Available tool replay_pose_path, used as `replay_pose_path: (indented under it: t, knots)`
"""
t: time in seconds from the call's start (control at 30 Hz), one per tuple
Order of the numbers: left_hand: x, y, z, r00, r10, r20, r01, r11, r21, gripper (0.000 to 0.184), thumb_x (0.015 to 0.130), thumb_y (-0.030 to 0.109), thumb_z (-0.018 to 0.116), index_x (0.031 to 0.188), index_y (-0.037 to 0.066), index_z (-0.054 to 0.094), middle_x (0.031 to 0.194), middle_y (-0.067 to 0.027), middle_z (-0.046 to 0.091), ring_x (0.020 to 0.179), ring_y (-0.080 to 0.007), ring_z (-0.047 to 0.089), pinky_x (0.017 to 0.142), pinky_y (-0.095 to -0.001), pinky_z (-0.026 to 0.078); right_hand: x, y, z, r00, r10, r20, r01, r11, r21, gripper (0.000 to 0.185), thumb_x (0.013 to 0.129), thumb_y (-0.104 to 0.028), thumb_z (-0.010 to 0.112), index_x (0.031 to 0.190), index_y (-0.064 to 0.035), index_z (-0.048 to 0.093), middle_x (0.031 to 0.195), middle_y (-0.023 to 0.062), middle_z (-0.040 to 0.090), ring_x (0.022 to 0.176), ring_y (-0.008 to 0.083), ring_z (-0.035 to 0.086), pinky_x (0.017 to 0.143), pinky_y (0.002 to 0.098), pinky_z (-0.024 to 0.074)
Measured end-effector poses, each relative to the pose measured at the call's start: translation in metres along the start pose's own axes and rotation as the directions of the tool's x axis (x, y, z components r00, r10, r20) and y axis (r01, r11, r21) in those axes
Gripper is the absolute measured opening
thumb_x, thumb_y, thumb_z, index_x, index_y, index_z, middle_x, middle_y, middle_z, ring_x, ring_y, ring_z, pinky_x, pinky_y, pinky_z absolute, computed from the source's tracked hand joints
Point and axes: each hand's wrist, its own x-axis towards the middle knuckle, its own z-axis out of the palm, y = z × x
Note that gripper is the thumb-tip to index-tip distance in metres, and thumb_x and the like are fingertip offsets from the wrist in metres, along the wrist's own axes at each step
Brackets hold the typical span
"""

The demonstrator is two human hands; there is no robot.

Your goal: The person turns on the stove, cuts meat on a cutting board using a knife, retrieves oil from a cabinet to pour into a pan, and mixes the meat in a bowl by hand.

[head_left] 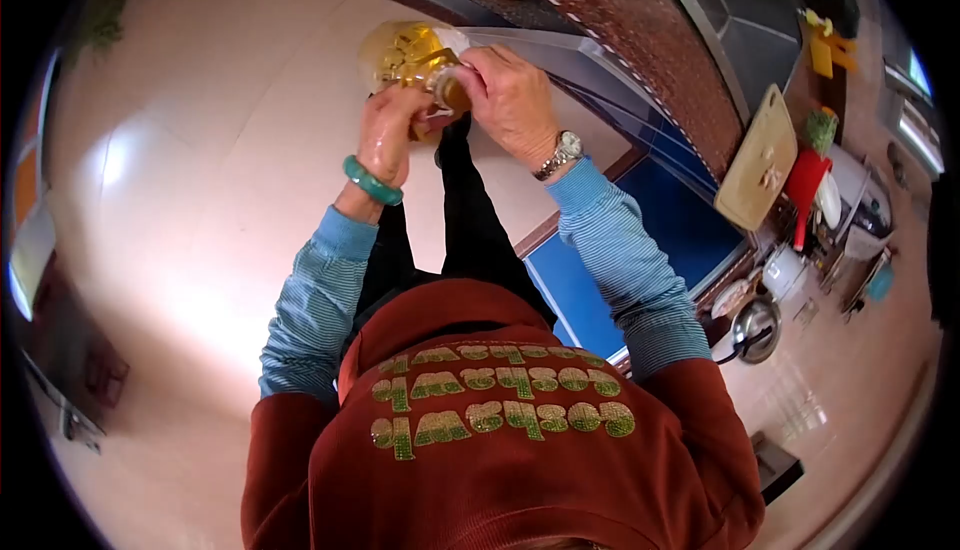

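Note:
A large clear bottle of yellow oil is held out in front of me above the pale floor, its neck end turned toward my body. My left hand, with a green bangle at the wrist, is closed at the bottle's near side by the neck. Fingers of my right hand are pressed around the amber cap end of the bottle. A metal watch is on that wrist. The fingertips of both hands are partly hidden, so whether the cap is loose I cannot tell.
To the right runs a reddish-brown counter edge above blue cabinet fronts. A cabinet door appears to stand open just beyond my right hand. Past the counter are a cutting board, a red item and a metal pan.

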Motion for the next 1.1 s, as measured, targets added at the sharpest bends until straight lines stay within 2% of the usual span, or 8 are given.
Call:
replay_pose_path:
  t: [0.1,0.17,0.27,0.57,0.67,0.77,1.03,1.1]
  knots:
    - [-0.003,0.026,0.008,1.0,-0.005,0.013,0.006,0.998,-0.063,0.013,0.076,0.012,0.054,0.068,0.001,0.051,0.062,-0.0038,0.048,0.059,-0.0158,0.055,0.062,-0.0303,0.05,-0.018,0.012,-0.007,0.969,0.229,-0.091,-0.199,0.946,0.254,0.013,0.079,-0.008,0.056,0.091,-0.0044,0.058,0.081,0.0127,0.06,0.071,0.0245,0.06,0.061,0.0335,0.0479]
    - [0.014,0.026,-0.009,0.991,-0.049,0.122,0.04,0.996,0.075,0.03,0.079,0.021,0.05,0.095,-0.004,0.054,0.075,-0.0103,0.056,0.077,-0.024,0.062,0.081,-0.0363,0.048,-0.034,0.03,-0.024,0.576,0.797,0.181,-0.238,-0.049,0.97,0.024,0.078,-0.011,0.055,0.099,-0.0005,0.055,0.093,0.0155,0.06,0.085,0.0251,0.059,0.073,0.0364,0.0484]
    - [0.028,0.023,-0.012,0.986,-0.085,0.144,0.066,0.989,0.132,0.031,0.08,0.023,0.05,0.095,-0.004,0.054,0.079,-0.0114,0.058,0.08,-0.0233,0.062,0.085,-0.0368,0.047,-0.051,0.061,-0.041,0.507,0.848,0.153,0.084,-0.225,0.971,0.035,0.077,-0.017,0.051,0.103,0.0055,0.05,0.107,0.0201,0.053,0.104,0.0311,0.05,0.09,0.0445,0.041]
    - [0.058,0.028,0.012,0.993,-0.102,0.057,0.078,0.945,0.316,0.026,0.08,0.022,0.049,0.095,0.0,0.054,0.09,-0.0097,0.057,0.08,-0.0222,0.06,0.084,-0.0389,0.047,-0.045,0.06,-0.063,0.626,0.776,0.081,0.46,-0.451,0.765,0.04,0.08,-0.021,0.051,0.106,0.0086,0.042,0.12,0.0222,0.037,0.115,0.0361,0.035,0.099,0.0583,0.0274]
    - [0.051,0.025,0.031,0.989,-0.139,0.058,0.111,0.931,0.348,0.026,0.08,0.02,0.049,0.097,0.001,0.052,0.087,-0.0079,0.055,0.085,-0.0252,0.059,0.082,-0.0437,0.048,-0.08,0.059,-0.04,0.611,0.784,0.109,0.367,-0.403,0.839,0.028,0.086,-0.025,0.05,0.09,0.0029,0.048,0.096,0.0171,0.052,0.095,0.029,0.048,0.095,0.0505,0.0351]
    - [0.064,0.009,0.036,0.982,-0.172,0.08,0.119,0.888,0.443,0.027,0.08,0.019,0.049,0.1,0.0,0.05,0.09,-0.008,0.051,0.088,-0.0275,0.058,0.081,-0.0475,0.048,-0.127,0.026,-0.044,0.423,0.889,0.177,0.138,-0.257,0.957,0.02,0.086,-0.022,0.054,0.093,-0.0039,0.051,0.086,0.0077,0.057,0.074,0.0163,0.055,0.067,0.0325,0.0486]
    - [0.112,-0.056,0.096,0.945,-0.297,0.138,0.164,0.793,0.586,0.021,0.082,0.022,0.05,0.088,0.002,0.054,0.094,-0.0109,0.053,0.096,-0.0346,0.053,0.086,-0.0525,0.043,-0.222,0.019,-0.036,0.24,0.95,0.201,-0.081,-0.187,0.979,0.021,0.083,-0.016,0.056,0.097,0.0007,0.055,0.075,0.0042,0.059,0.058,0.0091,0.054,0.047,0.0202,0.0429]
    - [0.146,-0.071,0.1,0.909,-0.378,0.174,0.242,0.82,0.518,0.019,0.079,0.023,0.055,0.079,0.004,0.056,0.086,-0.0114,0.055,0.095,-0.0366,0.053,0.086,-0.0536,0.043,-0.22,0.02,-0.032,0.355,0.916,0.186,-0.068,-0.173,0.982,0.021,0.083,-0.014,0.057,0.097,0.0018,0.055,0.074,0.0041,0.059,0.055,0.0072,0.052,0.045,0.0187,0.0427]
